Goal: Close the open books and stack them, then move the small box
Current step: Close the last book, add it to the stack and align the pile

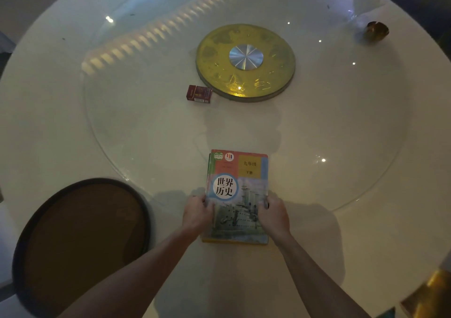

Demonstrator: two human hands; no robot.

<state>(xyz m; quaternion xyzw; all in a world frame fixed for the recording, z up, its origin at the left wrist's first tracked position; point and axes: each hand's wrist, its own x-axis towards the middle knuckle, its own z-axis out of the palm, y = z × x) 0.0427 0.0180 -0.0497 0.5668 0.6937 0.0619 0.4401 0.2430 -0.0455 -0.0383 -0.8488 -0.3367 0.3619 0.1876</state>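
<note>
Our fingers curl over the two long edges of the stack of closed books (236, 195) in the lower middle of the frame: the left hand (197, 214) grips the left edge with its thumb on the cover, and the right hand (273, 214) grips the right edge the same way, so both hands are closed on the stack. The top book shows a colourful cover with a warship and large Chinese characters in a white circle; beneath it we see green and yellow edges of other books, though we cannot tell how many. The stack lies flat on the white round table (366, 232), partly on the clear glass turntable (122, 134) that covers the table's middle. Well above the books, the small box (199, 94), dark red, lies just beside the lower left rim of the golden disc (268, 78) at the turntable's centre. A dark round tray (80, 239) sits at the lower left, apart from the books.
</note>
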